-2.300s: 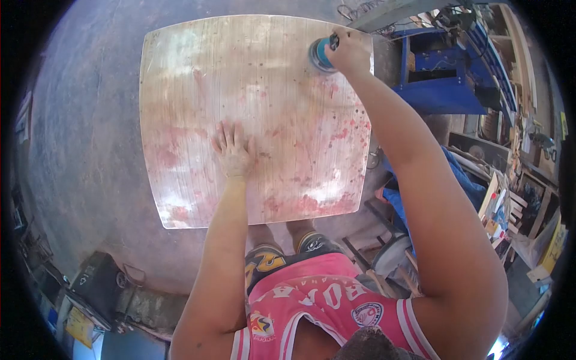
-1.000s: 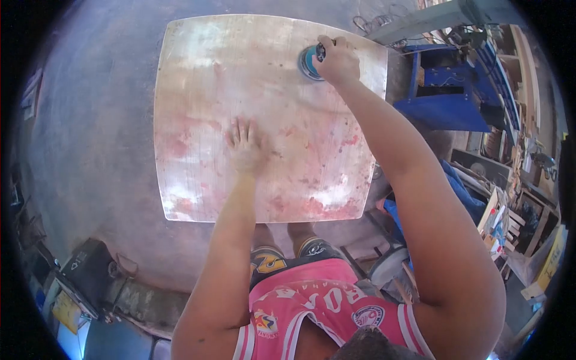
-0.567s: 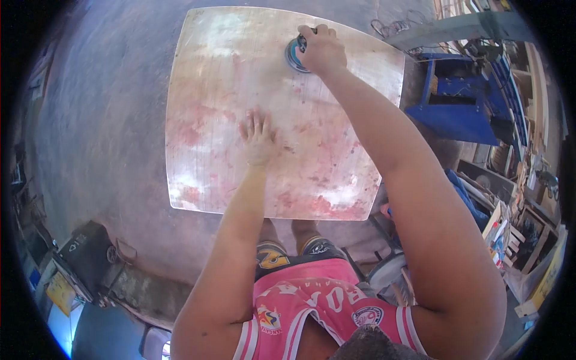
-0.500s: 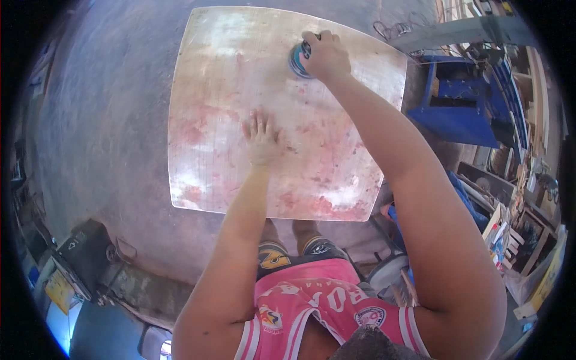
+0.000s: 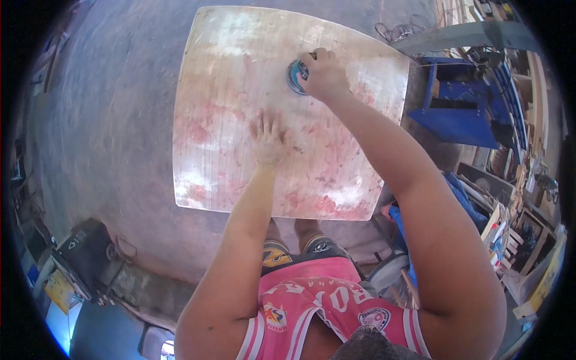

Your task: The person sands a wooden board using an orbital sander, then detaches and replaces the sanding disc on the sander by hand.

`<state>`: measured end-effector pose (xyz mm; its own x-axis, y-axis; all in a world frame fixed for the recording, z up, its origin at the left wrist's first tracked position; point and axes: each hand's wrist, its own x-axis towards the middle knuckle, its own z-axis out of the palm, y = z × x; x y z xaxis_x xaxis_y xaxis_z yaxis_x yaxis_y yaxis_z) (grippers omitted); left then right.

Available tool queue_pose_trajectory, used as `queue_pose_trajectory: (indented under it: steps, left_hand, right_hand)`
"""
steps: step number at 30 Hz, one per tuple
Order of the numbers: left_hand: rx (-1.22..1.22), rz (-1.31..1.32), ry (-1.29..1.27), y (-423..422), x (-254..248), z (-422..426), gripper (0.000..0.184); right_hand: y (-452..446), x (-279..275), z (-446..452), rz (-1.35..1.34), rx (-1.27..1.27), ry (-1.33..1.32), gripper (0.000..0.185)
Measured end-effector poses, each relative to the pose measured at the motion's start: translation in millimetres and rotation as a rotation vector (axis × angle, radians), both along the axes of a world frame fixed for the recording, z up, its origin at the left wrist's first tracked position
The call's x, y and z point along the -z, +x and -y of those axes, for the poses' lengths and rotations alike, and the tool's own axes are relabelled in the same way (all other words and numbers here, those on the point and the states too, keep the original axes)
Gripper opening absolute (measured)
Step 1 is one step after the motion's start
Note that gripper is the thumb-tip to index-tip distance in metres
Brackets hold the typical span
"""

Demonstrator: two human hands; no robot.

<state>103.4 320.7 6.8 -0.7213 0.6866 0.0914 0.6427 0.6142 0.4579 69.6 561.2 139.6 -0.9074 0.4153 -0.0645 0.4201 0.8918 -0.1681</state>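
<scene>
In the head view a broad, pale wooden board with rounded corners lies in front of me, blotched with reddish patches and streaks. On its upper middle my right hand is wrapped around a round teal-and-black palm sander. The sander sits against the board's surface, its top partly covered by my fingers. Lower and to the left, my left hand lies flat on the board with fingers spread, holding nothing.
Grey concrete floor surrounds the board. To the right stand a blue metal frame, a grey beam and stacked wood pieces. Cables lie beyond the board's far right corner. A black case is at lower left.
My right hand has drawn the sander toward me and slightly left across the board. My left hand stays flat on it. The whole view has shifted a little.
</scene>
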Motion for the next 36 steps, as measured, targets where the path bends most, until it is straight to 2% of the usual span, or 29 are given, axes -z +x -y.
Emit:
queue_pose_trajectory:
  steps: [6,9,11,14,18,21,23,25,26,28,29,34,36]
  left_hand:
    - [-0.011,-0.002,0.012,1.5,1.3,0.0,0.064]
    - [-0.01,0.019,-0.008,-1.1,-2.4,0.4,0.064]
    - [-0.002,0.041,-0.035,8.2,-2.2,3.2,0.064]
    - [-0.009,-0.07,0.001,-2.1,11.4,-3.5,0.065]
    - [0.003,-0.024,-0.043,1.7,3.0,-0.2,0.071]
    - [0.024,0.005,-0.037,-3.9,3.2,3.2,0.081]
    - [0.081,0.036,-0.026,0.1,8.2,9.2,0.088]
    - [0.054,-0.016,0.232,-6.7,21.3,7.3,0.078]
    - [0.093,-0.014,0.239,-8.9,23.0,4.4,0.078]
    - [0.052,-0.038,0.467,-7.3,25.6,-3.3,0.088]
    - [0.076,-0.034,0.471,5.9,30.1,-11.5,0.088]
    - [0.286,0.347,0.466,82.0,46.7,-46.7,0.07]
    - [0.362,0.495,0.452,113.5,55.2,-62.5,0.062]
  right_hand:
    - [-21.1,-5.0,-10.5,-0.07,0.102,0.027,0.043]
    - [-10.5,-2.7,-4.4,-0.04,0.093,0.031,0.044]
    - [9.9,0.5,9.0,-0.039,-0.008,-0.013,0.043]
    - [8.6,-3.6,13.5,-0.042,0.007,0.003,0.043]
    - [-15.3,-2.3,1.5,-0.122,0.077,-0.01,0.037]
    - [-9.1,-3.2,11.9,-0.104,0.098,-0.029,0.044]
    - [17.4,-13.7,37.0,0.014,-0.007,-0.189,0.038]
    - [43.7,4.7,68.6,-0.119,0.001,-0.188,0.03]
    - [53.4,-3.9,77.2,-0.05,-0.047,-0.183,0.033]
    - [75.5,-16.6,92.1,0.014,-0.076,-0.173,0.035]
    - [88.3,-15.3,102.0,-0.027,-0.075,-0.197,0.031]
    - [162.2,3.6,92.8,-0.112,0.088,-0.316,0.026]
    - [207.0,6.3,77.6,-0.19,0.158,-0.172,0.027]
